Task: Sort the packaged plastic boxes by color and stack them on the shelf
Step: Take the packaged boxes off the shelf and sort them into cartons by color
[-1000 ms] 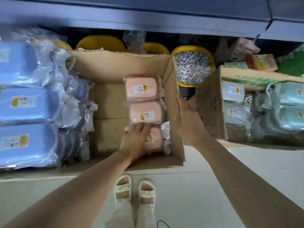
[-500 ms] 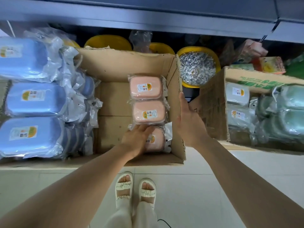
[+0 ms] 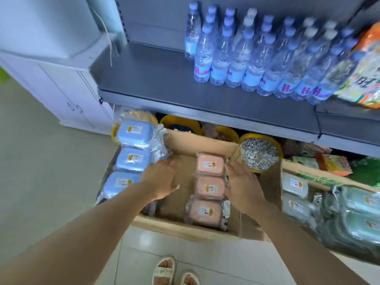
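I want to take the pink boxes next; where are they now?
In the head view, three pink boxes lie in a row along the right wall of the middle cardboard box, between the hands, beside the right hand.

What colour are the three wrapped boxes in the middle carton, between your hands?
Pink, or salmon, each with a white and orange label; the pink boxes show in the head view.

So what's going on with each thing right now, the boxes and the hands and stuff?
Left hand: open, over the cardboard box, holding nothing.
Right hand: open, beside the pink boxes.
Pink boxes: three, wrapped, in a row inside the cardboard box.
Blue boxes: wrapped, stacked at its left.
Green boxes: wrapped, piled in the right carton.
Water bottles: upright, capped, on the shelf.
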Motion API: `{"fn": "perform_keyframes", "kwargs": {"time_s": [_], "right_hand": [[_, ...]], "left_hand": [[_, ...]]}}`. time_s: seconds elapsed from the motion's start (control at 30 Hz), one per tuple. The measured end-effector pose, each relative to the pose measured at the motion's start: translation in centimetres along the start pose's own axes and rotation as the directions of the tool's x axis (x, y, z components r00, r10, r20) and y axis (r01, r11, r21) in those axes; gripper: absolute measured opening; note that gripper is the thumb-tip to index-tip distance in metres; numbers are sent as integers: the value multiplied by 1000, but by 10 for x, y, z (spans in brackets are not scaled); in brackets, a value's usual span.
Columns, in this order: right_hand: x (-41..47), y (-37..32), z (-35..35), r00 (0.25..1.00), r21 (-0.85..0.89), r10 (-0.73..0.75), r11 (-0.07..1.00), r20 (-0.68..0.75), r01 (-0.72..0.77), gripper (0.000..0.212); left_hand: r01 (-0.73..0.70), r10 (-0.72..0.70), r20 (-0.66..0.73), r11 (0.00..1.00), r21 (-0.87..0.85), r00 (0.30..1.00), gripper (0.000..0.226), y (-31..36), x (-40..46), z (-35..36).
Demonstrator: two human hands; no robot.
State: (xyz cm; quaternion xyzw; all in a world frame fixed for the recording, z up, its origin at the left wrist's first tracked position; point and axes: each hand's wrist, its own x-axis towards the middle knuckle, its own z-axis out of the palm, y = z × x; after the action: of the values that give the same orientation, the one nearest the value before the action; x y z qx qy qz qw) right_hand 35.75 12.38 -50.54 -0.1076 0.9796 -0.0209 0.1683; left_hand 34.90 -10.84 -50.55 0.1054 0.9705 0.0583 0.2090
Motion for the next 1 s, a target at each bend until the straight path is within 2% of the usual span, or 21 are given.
{"fn": "perform_keyframes", "kwargs": {"time_s": [0.2,0.43,0.6,0.8,1.0], "right_hand": [[-6,-64,-72,982,-18,-167,986,-85,166,58],[22,-139,-101,971,41,-206,976,-125,213,63],[66,-187,-81,981,75,-174,981,-81,180,69],[125,-227,-45,998,131,-44,990,-37,49,82],[181,-242,-16,999,22,-43,999,-28,44,93]], "left_hand": [[114,-115,-93,993,-7,989,53,-47,-60,-76],[207,-215,-100,975,-85,972,56,-121,-86,-102],[156,-161,-82,985,-69,984,55,-179,-67,-103],[48,-50,-39,997,-59,998,61,-237,-27,-98],[-21,22,3,996,-91,1000,62,-266,16,-66]]}}
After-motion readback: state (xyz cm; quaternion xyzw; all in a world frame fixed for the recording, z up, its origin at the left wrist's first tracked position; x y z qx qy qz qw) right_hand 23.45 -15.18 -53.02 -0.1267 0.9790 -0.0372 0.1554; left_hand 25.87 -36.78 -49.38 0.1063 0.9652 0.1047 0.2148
